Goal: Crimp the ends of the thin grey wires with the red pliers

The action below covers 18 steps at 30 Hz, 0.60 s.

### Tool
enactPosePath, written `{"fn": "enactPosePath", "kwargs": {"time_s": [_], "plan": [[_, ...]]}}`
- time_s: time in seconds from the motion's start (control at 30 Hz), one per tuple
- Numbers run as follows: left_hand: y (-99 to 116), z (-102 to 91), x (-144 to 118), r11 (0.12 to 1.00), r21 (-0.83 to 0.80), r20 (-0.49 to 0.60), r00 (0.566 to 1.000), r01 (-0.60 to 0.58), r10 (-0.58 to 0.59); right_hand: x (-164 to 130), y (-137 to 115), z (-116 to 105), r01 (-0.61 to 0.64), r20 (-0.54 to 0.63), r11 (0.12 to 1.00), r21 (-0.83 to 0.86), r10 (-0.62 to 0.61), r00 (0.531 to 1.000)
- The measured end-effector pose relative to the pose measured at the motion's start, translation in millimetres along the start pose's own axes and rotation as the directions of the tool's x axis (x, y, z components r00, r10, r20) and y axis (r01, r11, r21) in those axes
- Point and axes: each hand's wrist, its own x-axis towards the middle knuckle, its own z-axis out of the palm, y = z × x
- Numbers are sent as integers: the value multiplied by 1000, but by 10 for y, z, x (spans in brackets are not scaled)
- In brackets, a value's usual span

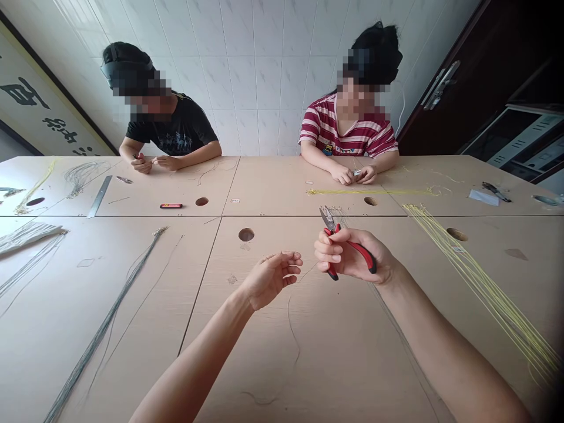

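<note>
Two hands above table [308, 376] | right hand [348, 254] clenched on red pliers [348, 244], tip up for cutting | left hand [271, 276] pinches thin wire [293, 317], kept near pliers.

place: small workshop | signs: joined worktables [282, 352], wire bundles [484, 282], pliers [339, 235], steel ruler [99, 197]

Wooden table [335, 352], wire bundles [484, 282]
</note>
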Motion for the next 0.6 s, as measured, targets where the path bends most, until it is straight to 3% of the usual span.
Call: {"fn": "enactPosePath", "kwargs": {"time_s": [0.3,0.6], "plan": [[-18,1,-15,998,-43,-4,999,45,-45,3,-3,-34,12,-25,1000,6,-12,1000],[-52,-15,-21,999,-37,3,1000,15,-15,8,6,-61,14,-8,1000,0,-14,1000]]}}
